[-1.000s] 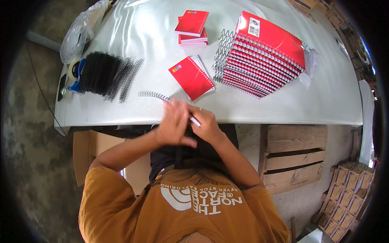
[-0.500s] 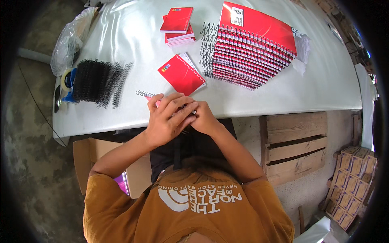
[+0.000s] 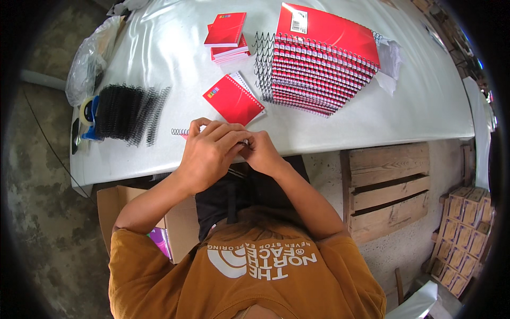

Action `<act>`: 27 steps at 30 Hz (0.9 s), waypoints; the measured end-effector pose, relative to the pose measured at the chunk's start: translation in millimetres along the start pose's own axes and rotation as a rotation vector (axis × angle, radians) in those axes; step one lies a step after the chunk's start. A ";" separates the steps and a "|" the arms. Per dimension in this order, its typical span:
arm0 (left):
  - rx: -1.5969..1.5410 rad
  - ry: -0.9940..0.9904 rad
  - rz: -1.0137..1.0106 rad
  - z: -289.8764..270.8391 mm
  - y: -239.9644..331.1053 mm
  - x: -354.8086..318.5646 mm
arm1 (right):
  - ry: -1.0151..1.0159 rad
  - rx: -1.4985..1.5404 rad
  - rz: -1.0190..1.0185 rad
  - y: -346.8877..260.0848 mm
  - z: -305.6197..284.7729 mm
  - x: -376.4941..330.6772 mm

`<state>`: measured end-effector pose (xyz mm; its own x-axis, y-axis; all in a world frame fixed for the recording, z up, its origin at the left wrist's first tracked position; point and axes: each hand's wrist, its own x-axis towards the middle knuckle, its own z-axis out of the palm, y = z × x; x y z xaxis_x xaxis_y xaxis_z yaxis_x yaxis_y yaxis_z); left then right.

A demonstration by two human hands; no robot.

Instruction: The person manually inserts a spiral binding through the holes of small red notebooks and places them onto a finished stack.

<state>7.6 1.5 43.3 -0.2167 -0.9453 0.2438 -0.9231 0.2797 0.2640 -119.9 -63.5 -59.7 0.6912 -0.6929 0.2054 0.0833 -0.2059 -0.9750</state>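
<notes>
At the table's near edge both hands are closed together over a small notebook, mostly hidden beneath the fingers. A pinkish edge of that notebook (image 3: pixel 185 136) shows beside my left hand (image 3: pixel 208 151), and a dark wire coil (image 3: pixel 179 131) sticks out past it to the left. My right hand (image 3: pixel 262 153) pinches at the notebook's right end, its fingertips meeting those of the left. Just beyond the hands lies a loose red cover (image 3: pixel 234 100) with punched holes, on top of white punched sheets (image 3: pixel 241 80).
Spiral-bound red notebooks (image 3: pixel 326 64) stand in a tall stack at the back right, coil ends jutting left. Unbound red notebooks (image 3: pixel 226 29) are piled behind. Black coils (image 3: pixel 122 114) lie at left beside a blue tape dispenser (image 3: pixel 90 119). A cardboard box (image 3: pixel 181 228) sits below the table.
The whole view has shifted slightly. Both hands stay together on the notebook, with small finger movements and the left hand's fingers drawn a little closer over it.
</notes>
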 end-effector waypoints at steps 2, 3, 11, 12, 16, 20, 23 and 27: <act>-0.018 -0.019 -0.022 -2.0 3.9 0.9 | -0.004 0.055 -0.003 -1.3 0.0 -1.0; -0.025 -0.019 -0.016 -5.2 6.5 4.2 | -0.009 0.096 -0.019 -0.2 -0.8 -0.5; 0.198 0.024 0.086 -3.5 4.6 9.8 | -0.090 0.165 0.166 -3.8 -2.9 -0.9; 0.198 -0.016 0.063 -6.7 4.7 11.2 | -0.076 0.127 0.114 -7.9 -3.5 0.0; 0.121 -0.029 0.091 -29.6 8.8 24.1 | -0.036 0.026 -0.017 -42.7 -15.4 -2.7; 0.062 0.290 0.043 -99.0 30.8 58.8 | 0.293 -0.251 -0.540 -103.3 -60.5 -3.7; -0.561 0.697 0.030 -91.5 40.0 81.7 | 0.708 0.312 -0.714 -144.8 -88.1 16.0; -0.994 0.781 0.133 -56.0 91.7 125.9 | 0.957 -0.078 -0.642 -165.5 -100.5 48.3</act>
<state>-86.5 -82.4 150.5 0.2678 -0.6451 0.7156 -0.2005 0.6892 0.6963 -172.4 -132.4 120.0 -0.2917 -0.6790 0.6737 0.1552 -0.7286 -0.6671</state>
